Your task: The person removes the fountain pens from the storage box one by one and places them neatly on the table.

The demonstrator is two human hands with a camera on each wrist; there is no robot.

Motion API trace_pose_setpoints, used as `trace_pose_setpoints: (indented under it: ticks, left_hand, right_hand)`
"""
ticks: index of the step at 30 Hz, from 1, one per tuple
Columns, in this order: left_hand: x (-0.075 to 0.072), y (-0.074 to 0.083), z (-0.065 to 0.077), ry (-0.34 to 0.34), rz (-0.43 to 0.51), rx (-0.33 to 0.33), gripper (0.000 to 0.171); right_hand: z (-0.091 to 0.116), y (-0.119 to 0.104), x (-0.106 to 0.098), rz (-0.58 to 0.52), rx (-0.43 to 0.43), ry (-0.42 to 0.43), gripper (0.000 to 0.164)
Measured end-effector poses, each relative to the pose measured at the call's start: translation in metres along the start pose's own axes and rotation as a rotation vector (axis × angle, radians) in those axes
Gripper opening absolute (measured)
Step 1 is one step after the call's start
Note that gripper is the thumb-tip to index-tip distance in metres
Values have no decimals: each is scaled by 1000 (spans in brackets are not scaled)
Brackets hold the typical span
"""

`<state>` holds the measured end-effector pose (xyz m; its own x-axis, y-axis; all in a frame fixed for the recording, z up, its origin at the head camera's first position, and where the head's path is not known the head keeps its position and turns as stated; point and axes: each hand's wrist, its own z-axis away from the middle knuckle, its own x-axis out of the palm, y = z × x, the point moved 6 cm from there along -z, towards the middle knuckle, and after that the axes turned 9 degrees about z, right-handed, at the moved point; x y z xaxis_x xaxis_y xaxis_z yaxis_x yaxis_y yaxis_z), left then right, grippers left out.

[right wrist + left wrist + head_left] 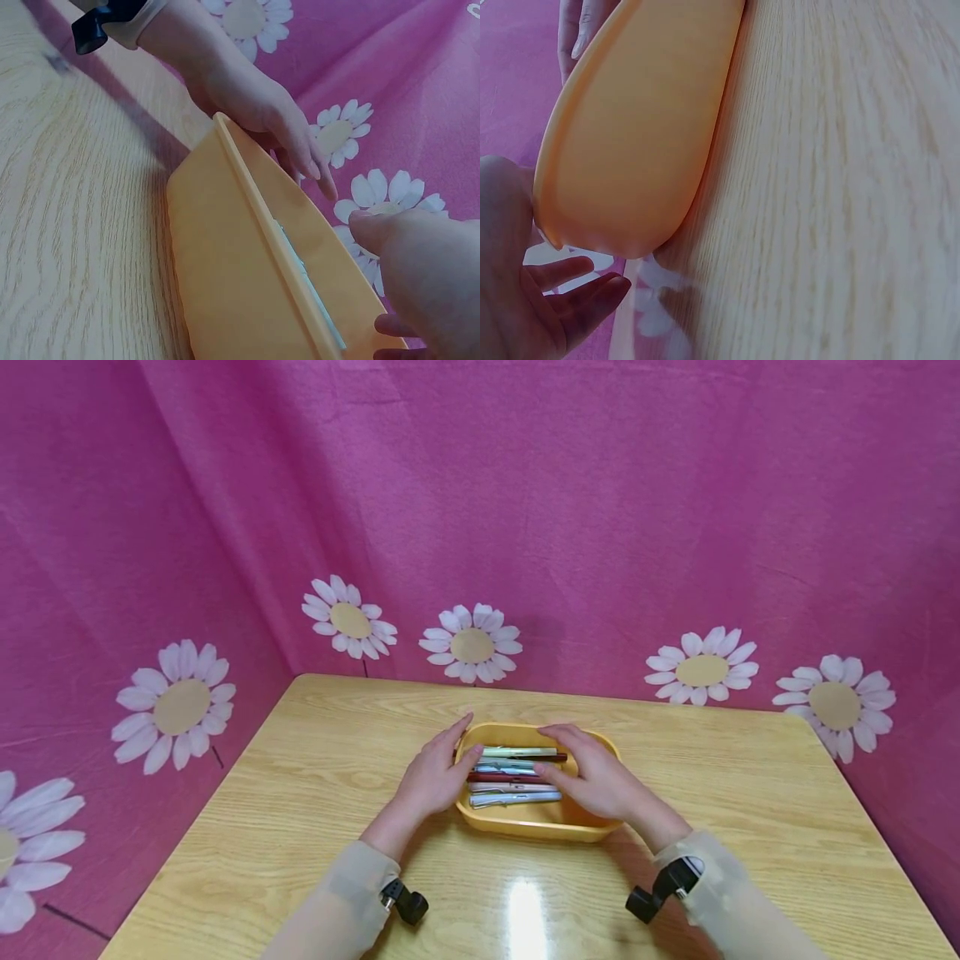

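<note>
A yellow-orange plastic basket (525, 832) sits on the wooden table. Several pens (517, 797) lie side by side in it, mostly toward its left part, in white, pale green, blue, pink and dark red. At the basket's left end is my left hand (435, 774), thumb reaching over the rim and loosely extended fingers outside. In the left wrist view, that hand's fingers (592, 304) stand apart from the basket wall. My right hand (600, 774) hovers over the right part, its thumb above the pens and its fingers extended toward the far rim.
The wooden table (337, 727) reaches around the basket on all sides. A magenta cloth (570, 527) with white daisies hangs behind the table and along its sides. Each wrist wears a small black camera mount (405, 902).
</note>
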<state>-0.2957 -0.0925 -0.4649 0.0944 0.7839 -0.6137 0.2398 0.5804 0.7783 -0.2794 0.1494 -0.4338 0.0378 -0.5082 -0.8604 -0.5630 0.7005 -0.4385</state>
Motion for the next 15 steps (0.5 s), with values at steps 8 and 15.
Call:
trace_pose_setpoints:
  ticks: [8, 15]
  left_hand:
    - [3, -1, -1, 2, 25, -22, 60]
    - [4, 1, -1, 17, 57, 11, 51]
  right_hand:
    - [-3, -2, 3, -15, 4, -12, 63]
    - [-7, -1, 6, -70, -12, -11, 60]
